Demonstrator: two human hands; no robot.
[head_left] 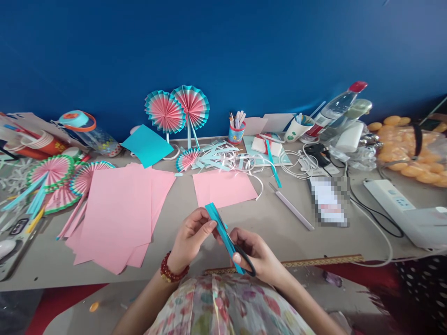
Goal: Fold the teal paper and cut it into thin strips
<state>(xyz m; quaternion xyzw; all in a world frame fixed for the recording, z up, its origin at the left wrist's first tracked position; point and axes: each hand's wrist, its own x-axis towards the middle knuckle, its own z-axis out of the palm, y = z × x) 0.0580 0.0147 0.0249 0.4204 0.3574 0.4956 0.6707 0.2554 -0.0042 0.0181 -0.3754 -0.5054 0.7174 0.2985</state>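
Note:
My left hand point(190, 239) pinches the upper part of a narrow folded strip of teal paper point(222, 230) between thumb and fingers. The strip slants down to the right, close to my body at the table's front edge. In my right hand point(261, 255) is a pair of scissors point(250, 263) with black handles, lying along the strip's lower part. Most of the blades are hidden by the strip and my fingers. Just beyond my hands lies a pink paper sheet point(226, 188). To the left is a stack of larger pink sheets point(117, 214).
Pleated paper fans point(191, 107) lean against the blue wall, with more fans point(50, 174) at left. Paper scraps point(220, 156), a teal sheet point(148, 145) and a utility knife point(293, 208) lie around. At right are a phone point(328, 200), a power strip point(394, 200) and cables.

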